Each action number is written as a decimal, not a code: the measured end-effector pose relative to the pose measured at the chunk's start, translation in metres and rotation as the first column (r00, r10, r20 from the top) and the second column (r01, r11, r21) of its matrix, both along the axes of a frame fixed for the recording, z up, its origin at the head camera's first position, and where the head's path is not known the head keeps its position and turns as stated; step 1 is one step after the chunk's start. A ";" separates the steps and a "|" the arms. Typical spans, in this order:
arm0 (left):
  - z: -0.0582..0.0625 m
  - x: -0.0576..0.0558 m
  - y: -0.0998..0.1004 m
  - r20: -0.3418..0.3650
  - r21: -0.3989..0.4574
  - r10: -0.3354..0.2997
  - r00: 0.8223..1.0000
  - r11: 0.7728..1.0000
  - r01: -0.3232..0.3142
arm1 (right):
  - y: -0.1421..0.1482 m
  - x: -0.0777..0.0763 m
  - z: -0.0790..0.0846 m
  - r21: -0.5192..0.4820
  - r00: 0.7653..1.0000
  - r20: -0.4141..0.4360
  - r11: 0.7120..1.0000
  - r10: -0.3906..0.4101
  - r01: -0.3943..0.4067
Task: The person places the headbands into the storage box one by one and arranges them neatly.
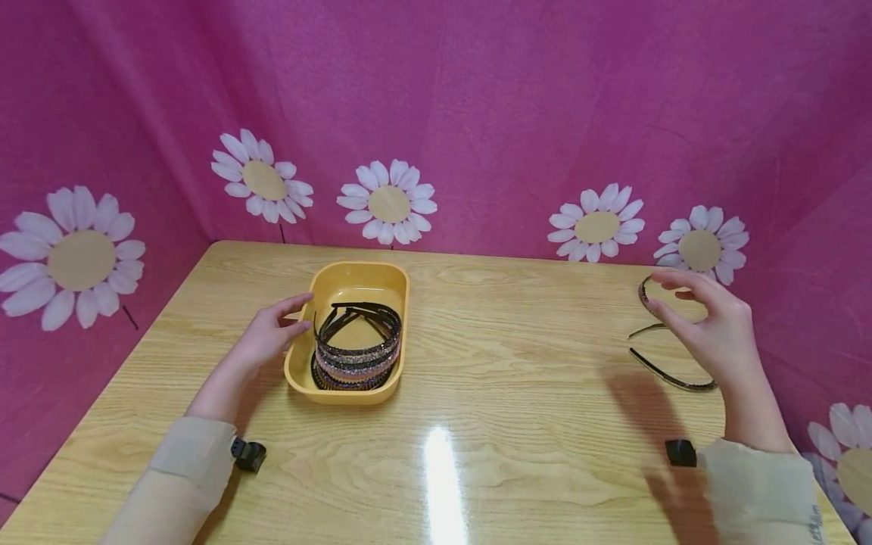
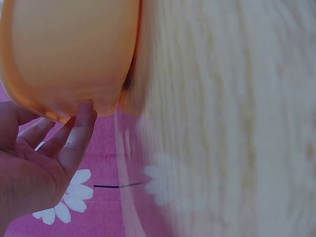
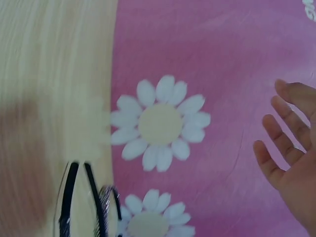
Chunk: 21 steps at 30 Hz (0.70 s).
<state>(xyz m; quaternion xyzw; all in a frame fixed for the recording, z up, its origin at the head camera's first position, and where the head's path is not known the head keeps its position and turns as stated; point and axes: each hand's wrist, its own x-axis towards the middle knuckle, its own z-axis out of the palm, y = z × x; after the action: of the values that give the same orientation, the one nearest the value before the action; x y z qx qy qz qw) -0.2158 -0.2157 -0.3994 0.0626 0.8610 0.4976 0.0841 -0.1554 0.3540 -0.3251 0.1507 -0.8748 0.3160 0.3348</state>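
A yellow plastic tub (image 1: 300, 378) stands left of centre on the table, with several dark, glittery headbands (image 1: 357, 363) stacked inside it. My left hand (image 1: 266, 333) touches the tub's left side. In the left wrist view its fingers (image 2: 79, 131) lie fairly straight against the outer wall, and the thumb is partly hidden. On the far right, my right hand (image 1: 715, 333) hovers with bent, spread fingers over loose headbands (image 1: 671, 377), partly covering them. The right wrist view shows the fingers (image 3: 281, 138) apart from the headbands (image 3: 101, 212), with nothing between them.
Wooden table (image 1: 504, 363) fills the space between the hands. A pink curtain (image 1: 477, 113) with white daisies hangs behind and at both sides. A small black device (image 1: 248, 454) is on the left wrist, and another (image 1: 680, 453) is by the right wrist.
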 end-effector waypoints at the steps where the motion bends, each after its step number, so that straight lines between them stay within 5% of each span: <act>1: 0.000 0.000 0.000 -0.001 -0.001 0.000 1.000 1.000 0.000 | 0.004 0.000 -0.002 0.005 1.000 0.024 1.000 -0.010 0.010; 13: 0.000 0.000 0.000 -0.007 -0.010 0.001 1.000 1.000 -0.001 | 0.044 -0.002 -0.036 0.121 0.957 0.288 0.993 -0.034 -0.001; 21: 0.000 0.000 0.000 0.000 -0.014 -0.001 1.000 1.000 0.001 | 0.070 -0.002 -0.049 0.274 0.909 0.411 0.960 -0.060 -0.061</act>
<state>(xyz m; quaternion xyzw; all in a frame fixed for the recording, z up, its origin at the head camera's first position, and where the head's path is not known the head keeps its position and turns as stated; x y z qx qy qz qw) -0.2163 -0.2156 -0.3994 0.0624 0.8644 0.4917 0.0847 -0.1572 0.4237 -0.3744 0.1262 -0.9617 0.2138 0.1162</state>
